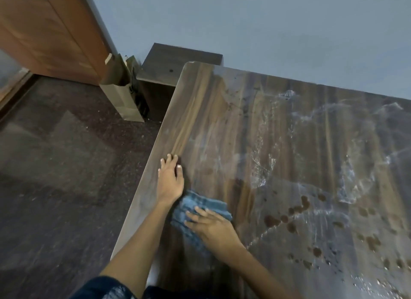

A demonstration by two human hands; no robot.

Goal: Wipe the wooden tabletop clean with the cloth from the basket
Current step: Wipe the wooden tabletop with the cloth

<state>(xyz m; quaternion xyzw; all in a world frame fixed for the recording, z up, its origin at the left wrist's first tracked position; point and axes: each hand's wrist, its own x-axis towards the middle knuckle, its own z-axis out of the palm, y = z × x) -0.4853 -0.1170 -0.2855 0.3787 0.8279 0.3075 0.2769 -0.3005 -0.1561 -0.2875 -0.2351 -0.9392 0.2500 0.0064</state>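
The dark wooden tabletop (pixel 255 125) fills the right half of the head view, streaked with wet smears and dotted with brown spots at the lower right. A folded blue cloth (pixel 195 212) lies on it near the left edge. My right hand (pixel 213 227) presses flat on the cloth, fingers pointing left. My left hand (pixel 170 179) rests flat on the bare wood just beyond the cloth, close to the table's left edge, holding nothing. No basket is in view.
A dark speckled floor (pixel 57 165) lies left of the table. A brown paper bag (pixel 121 92) leans by a low dark cabinet (pixel 175 63) at the table's far-left corner. A wooden door (pixel 49 31) stands at the upper left, a blue wall (pixel 266 27) behind.
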